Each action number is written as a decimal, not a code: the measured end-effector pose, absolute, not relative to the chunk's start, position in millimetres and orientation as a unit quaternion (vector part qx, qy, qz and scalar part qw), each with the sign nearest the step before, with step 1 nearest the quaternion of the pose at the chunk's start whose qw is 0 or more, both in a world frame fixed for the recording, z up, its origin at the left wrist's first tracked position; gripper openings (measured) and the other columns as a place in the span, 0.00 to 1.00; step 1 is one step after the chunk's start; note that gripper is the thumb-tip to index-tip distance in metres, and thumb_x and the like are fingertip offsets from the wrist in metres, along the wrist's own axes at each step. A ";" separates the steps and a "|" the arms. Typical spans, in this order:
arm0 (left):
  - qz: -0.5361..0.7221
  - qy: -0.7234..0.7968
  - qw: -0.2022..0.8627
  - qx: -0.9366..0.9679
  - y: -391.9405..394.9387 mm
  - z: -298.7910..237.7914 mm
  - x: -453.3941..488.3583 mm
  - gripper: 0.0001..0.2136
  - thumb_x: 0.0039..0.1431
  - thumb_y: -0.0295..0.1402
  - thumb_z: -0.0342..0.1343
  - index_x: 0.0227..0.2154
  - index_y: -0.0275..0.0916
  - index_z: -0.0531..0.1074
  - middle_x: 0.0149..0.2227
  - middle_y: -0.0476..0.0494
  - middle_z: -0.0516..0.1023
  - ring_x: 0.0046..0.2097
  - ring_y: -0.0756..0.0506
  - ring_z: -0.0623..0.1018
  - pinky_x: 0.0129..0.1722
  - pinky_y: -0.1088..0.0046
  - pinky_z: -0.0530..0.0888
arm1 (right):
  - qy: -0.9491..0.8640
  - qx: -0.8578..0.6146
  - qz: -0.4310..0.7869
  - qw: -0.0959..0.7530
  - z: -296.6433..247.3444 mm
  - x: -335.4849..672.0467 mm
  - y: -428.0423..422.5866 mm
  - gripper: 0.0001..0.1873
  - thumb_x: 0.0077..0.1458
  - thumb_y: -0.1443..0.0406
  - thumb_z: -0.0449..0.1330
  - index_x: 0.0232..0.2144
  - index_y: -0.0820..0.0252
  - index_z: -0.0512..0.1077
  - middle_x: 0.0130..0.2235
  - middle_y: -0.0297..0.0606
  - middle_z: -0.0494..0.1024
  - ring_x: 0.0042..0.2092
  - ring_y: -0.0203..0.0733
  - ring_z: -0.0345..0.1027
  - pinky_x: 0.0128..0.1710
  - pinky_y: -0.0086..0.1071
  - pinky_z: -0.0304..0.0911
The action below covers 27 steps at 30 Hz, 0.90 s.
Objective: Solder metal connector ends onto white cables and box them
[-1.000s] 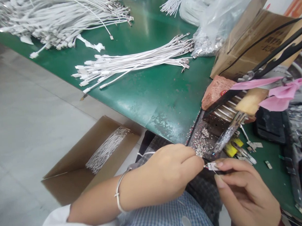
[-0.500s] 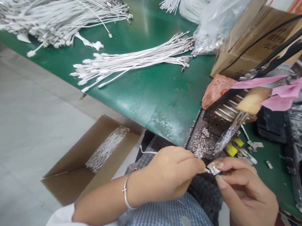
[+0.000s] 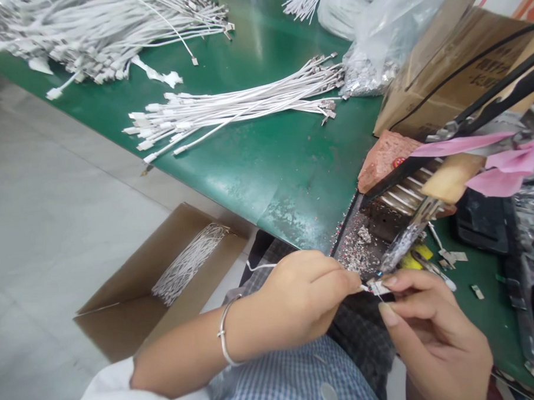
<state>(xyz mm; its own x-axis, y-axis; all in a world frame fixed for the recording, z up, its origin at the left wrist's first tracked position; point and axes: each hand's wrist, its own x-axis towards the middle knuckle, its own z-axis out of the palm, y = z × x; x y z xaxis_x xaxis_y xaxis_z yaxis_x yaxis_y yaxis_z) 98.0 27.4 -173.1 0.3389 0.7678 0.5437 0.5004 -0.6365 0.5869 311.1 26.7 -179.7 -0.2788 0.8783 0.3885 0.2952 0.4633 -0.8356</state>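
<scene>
My left hand (image 3: 304, 295) is closed in a pinch on a white cable (image 3: 261, 265). The cable's loose tail sticks out behind the hand, and its front end meets a small metal connector (image 3: 377, 288). At that connector the fingertips of my right hand (image 3: 432, 328) are closed, with a thin wire-like strand showing by the thumb. How far the fingers wrap the connector is partly hidden. Just above it is the tip of a soldering iron (image 3: 401, 241), fixed on a stand and pointing down over a dark tray (image 3: 345, 226) strewn with solder bits.
On the green table (image 3: 248, 183) lie a bundle of white cables (image 3: 240, 107) and a larger cable pile (image 3: 100, 36). A red brick (image 3: 384, 159), a cardboard box (image 3: 456, 79) and a plastic bag (image 3: 384, 35) stand beyond. Below the edge, an open carton (image 3: 122, 324) holds cables.
Both hands have risen slightly, bringing the connector up close to the soldering iron's tip. The connector has tilted a little. The cables on the table have not moved.
</scene>
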 end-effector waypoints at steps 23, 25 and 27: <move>0.360 0.379 0.162 0.837 42.4 -156.6 85.7 0.10 0.66 0.18 0.49 0.41 0.33 0.75 0.32 0.45 0.79 0.32 0.48 0.73 0.31 0.73 0.69 | -0.704 -0.414 0.352 0.456 -178.4 308.8 33.5 0.09 0.55 0.76 0.65 0.32 0.59 0.74 0.43 0.38 0.72 0.43 0.39 0.71 0.36 0.30 0.69; 0.357 0.378 0.162 0.839 42.8 -155.8 85.3 0.11 0.66 0.18 0.49 0.41 0.32 0.75 0.31 0.45 0.78 0.32 0.48 0.73 0.31 0.73 0.69 | -0.707 -0.409 0.351 0.457 -179.1 309.5 34.2 0.09 0.55 0.77 0.65 0.32 0.59 0.74 0.44 0.38 0.71 0.43 0.37 0.71 0.36 0.28 0.69; 0.354 0.375 0.161 0.841 43.0 -155.2 85.2 0.11 0.66 0.18 0.48 0.41 0.32 0.75 0.31 0.45 0.78 0.32 0.48 0.73 0.31 0.73 0.69 | -0.710 -0.407 0.348 0.458 -179.3 309.6 34.7 0.09 0.55 0.77 0.65 0.32 0.59 0.74 0.43 0.38 0.71 0.43 0.37 0.71 0.36 0.28 0.69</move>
